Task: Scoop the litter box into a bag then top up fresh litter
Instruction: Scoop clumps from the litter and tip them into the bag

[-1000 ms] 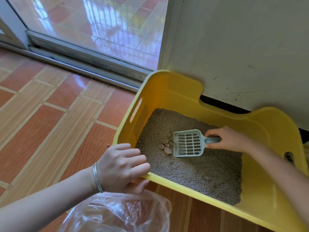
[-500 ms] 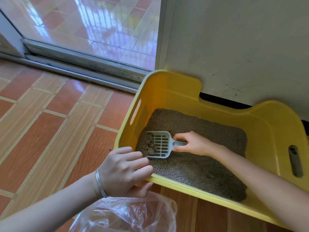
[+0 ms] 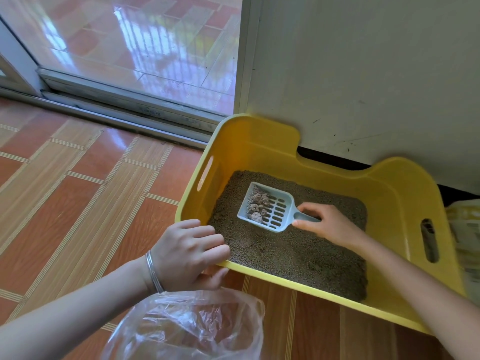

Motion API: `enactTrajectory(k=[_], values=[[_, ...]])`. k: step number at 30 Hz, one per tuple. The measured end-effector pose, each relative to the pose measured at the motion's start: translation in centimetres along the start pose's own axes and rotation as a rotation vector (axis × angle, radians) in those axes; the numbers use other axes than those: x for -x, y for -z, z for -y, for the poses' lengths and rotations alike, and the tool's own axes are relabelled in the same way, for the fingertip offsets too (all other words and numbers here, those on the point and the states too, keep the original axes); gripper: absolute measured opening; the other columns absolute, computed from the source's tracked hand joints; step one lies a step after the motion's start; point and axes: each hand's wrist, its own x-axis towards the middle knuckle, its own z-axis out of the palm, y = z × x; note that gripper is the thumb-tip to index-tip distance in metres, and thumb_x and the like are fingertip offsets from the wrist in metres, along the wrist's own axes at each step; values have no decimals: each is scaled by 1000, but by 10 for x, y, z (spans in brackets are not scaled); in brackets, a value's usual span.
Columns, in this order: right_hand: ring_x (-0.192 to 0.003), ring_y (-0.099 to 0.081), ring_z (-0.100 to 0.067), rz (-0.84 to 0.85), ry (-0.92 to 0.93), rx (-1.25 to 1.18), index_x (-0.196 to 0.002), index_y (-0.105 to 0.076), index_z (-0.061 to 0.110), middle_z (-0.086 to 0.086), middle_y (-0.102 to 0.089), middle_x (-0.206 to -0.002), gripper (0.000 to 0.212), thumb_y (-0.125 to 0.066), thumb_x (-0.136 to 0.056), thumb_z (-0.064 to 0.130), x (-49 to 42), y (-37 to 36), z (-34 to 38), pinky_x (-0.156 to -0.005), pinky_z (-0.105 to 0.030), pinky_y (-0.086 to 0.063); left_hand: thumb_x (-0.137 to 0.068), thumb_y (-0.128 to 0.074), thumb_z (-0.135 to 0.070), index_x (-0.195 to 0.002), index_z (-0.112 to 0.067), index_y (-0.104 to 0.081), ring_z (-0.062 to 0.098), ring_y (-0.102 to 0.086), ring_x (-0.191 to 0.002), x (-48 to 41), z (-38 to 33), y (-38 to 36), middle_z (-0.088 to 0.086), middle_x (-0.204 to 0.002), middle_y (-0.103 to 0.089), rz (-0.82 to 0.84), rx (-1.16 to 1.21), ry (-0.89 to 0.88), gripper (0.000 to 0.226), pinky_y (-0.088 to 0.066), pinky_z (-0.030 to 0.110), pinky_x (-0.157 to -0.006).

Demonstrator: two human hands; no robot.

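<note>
Yellow litter box (image 3: 285, 279), left end: right hand (image 3: 327, 224) curled round the scoop (image 3: 270, 207) handle holds clumps (image 3: 257, 203) over the litter (image 3: 298, 253), probably sifting; left hand (image 3: 189, 253) grips the near rim, steadying; bag (image 3: 187, 326) waits nearer.

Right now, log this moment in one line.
right hand grips scoop | scoop holds clumps | left hand grips bag beside litter box
</note>
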Motion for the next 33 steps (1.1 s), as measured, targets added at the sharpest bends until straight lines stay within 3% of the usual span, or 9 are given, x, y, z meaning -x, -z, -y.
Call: enactTrajectory(k=[8,15,19,24,28,33], values=[[-52,-48,3,-64,39,-85,-92,-65,27,9,-61,-70,7,-63,-86,29,21,9,11,-53,-16,-38,-91,-38,-39,-71,-18,-52,17,-44,-55,0,-2,5,-4,-63,-51,62,-13,13,32,-32,27,-51],[-54,-49,2,-52,48,-28,-90,-66,30,6,-64,-71,6,-63,-85,32,34,9,16,-59,-24,-36,-97,-31,-39,-81,-17,-57,18,-48,-65,-1,-2,16,-1,-77,-55,180,-25,6,37,-30,28,-60],[-54,-47,0,-43,58,-24,-86,-66,33,7,-63,-69,3,-64,-85,33,44,8,16,-59,-25,-34,-99,-29,-38,-104,-17,-54,19,-55,-88,5,-8,26,0,-100,-60,190,4,38,33,-38,30,-74],[-53,-46,-3,-20,84,2,-85,-65,34,7,-62,-67,2,-63,-84,35,54,6,25,-57,-26,-33,-89,-47,-24,-120,-15,-48,23,-49,-110,45,-31,39,6,-118,-57,86,-50,163,32,-40,36,-89],[-52,-47,-2,-12,118,12,-87,-65,31,13,-62,-68,3,-62,-86,31,57,5,42,-55,-23,-32,-84,-47,-24,-119,-18,-48,22,-50,-106,76,-38,54,4,-119,-54,211,-91,203,35,-44,35,-87],[-59,-53,1,14,151,12,-89,-65,30,19,-64,-78,11,-64,-83,40,56,3,63,-57,-21,-34,-78,-56,-41,-113,-21,-50,18,-61,-82,113,-39,48,0,-104,-62,482,-137,378,41,-53,30,-64]])
